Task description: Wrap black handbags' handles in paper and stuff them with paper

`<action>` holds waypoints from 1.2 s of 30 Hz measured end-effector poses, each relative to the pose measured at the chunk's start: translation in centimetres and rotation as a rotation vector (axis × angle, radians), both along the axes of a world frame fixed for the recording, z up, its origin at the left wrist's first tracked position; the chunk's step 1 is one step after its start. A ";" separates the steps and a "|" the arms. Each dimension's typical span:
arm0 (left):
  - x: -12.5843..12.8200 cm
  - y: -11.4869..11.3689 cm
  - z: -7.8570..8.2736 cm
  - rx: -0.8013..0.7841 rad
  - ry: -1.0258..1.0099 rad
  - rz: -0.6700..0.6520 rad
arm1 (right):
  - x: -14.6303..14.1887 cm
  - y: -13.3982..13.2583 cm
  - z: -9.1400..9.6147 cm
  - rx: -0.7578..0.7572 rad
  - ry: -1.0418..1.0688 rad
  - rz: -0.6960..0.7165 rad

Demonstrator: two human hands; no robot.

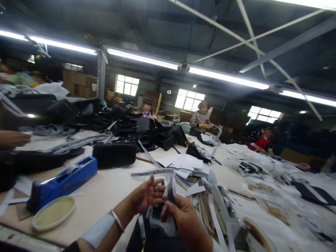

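My right hand (185, 213) is closed on a dark strap (171, 190) wrapped in clear plastic film. The strap's wrapped length bends away to the left over the table. Beside it, my left hand (151, 192) is open, its fingers stretched toward the strap and their tips close to the film. Whether those tips touch it, I cannot tell. Below both hands lies a black bag (136, 238) with a gold-coloured zip part, cut off by the lower edge of the view. Loose clear film lies over the bag's top under my right hand.
A blue tape dispenser (76, 178) and a shallow round dish (55, 213) stand left. Beyond are a black case (114, 154) and piled black bags (162, 134). White sheets (183, 161) and a grey dispenser (225, 203) lie right. A co-worker's hand (13, 139) shows at left.
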State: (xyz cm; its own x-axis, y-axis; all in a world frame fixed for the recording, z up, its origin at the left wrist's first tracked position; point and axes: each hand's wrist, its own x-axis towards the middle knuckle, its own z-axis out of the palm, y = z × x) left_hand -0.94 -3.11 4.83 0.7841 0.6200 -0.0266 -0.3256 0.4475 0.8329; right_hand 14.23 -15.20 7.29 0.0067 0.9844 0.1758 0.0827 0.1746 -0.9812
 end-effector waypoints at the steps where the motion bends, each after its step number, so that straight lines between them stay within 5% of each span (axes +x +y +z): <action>1: 0.0 0.8 0.8 -0.080 -0.084 0.049 | -0.1 -0.6 0.1 0.030 -0.075 0.028; 4: -0.3 2.7 3.7 -0.077 -0.145 0.269 | 0.3 -1.8 0.2 0.095 -0.290 0.079; 9: -2.3 3.2 7.2 0.488 0.177 0.748 | 1.9 -2.4 0.2 0.181 -0.540 0.094; 11: -3.3 2.7 7.8 0.844 0.246 0.649 | 2.3 -2.4 0.2 0.234 -0.612 0.103; 13: -3.9 1.8 7.9 1.084 0.346 0.371 | 2.6 -2.4 0.1 0.298 -0.691 0.103; 17: -4.2 -0.4 7.5 0.922 0.510 -0.086 | 3.6 -2.2 -0.7 0.397 -0.748 -0.029; 23: -4.5 -4.3 5.9 0.759 0.429 -0.166 | 5.1 -0.9 -1.5 0.244 -0.505 -0.338; 29: -5.7 -6.4 6.4 0.626 0.410 -0.525 | 6.2 1.6 -1.7 0.224 -0.395 -0.556; 32: -5.4 -6.5 8.8 0.595 0.458 -0.367 | 6.2 2.1 -1.6 0.225 -0.442 -0.546; 36: -2.8 -5.8 12.2 0.608 0.416 0.130 | 4.2 0.6 -0.2 0.310 -0.433 -0.632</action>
